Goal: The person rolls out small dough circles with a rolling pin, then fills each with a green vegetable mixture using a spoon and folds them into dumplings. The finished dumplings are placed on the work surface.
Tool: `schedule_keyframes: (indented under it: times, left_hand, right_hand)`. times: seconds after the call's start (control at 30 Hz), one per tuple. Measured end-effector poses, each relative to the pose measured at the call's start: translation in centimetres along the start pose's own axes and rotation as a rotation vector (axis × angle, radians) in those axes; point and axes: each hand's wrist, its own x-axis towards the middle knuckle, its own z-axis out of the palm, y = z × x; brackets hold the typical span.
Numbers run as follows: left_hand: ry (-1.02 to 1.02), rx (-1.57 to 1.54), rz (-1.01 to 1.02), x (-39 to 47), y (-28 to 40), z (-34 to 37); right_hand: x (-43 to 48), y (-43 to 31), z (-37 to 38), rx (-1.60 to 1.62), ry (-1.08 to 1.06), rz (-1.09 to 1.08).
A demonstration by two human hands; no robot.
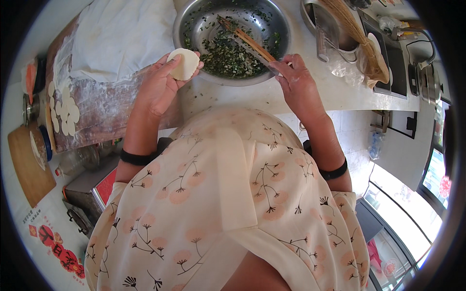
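A round, flat dough wrapper (184, 64) lies across the fingers of my left hand (160, 80), held in place by the thumb. Its surface is bare. My right hand (296, 78) pinches the near end of a thin, flat, greyish utensil (255, 52) at the bowl's right rim. Wooden chopsticks (251, 39) run alongside it, their near ends by my fingertips; whether I grip them too is unclear. Below them, chopped green filling (233, 60) covers the bottom of a large stainless steel bowl (187, 22), with scraps stuck to its wall.
Several dough wrappers (66, 112) lie on a floured wooden board (109, 105) at left, partly under a white cloth (123, 36). A cleaver (321, 40), metal pot (308, 18) and straw brush (349, 27) stand right of the bowl, before the sink (397, 72).
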Motion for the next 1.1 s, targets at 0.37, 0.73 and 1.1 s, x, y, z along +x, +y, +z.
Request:
schedule_keyframes:
  times: [0.37,0.73,1.1]
  left_hand:
    - [0.064,-0.036,-0.001,0.1,0.1,0.3]
    - [0.063,-0.058,-0.009,0.6,0.4,-0.4]
    - [0.081,-0.075,-0.018,0.9,0.2,-0.9]
  right_hand:
    - [4.7,3.5,-2.1,-0.031,0.293,-0.021]
    - [11.1,7.6,-2.5,-0.193,0.256,-0.070]
    - [13.2,8.4,-1.7,-0.217,0.146,-0.029]
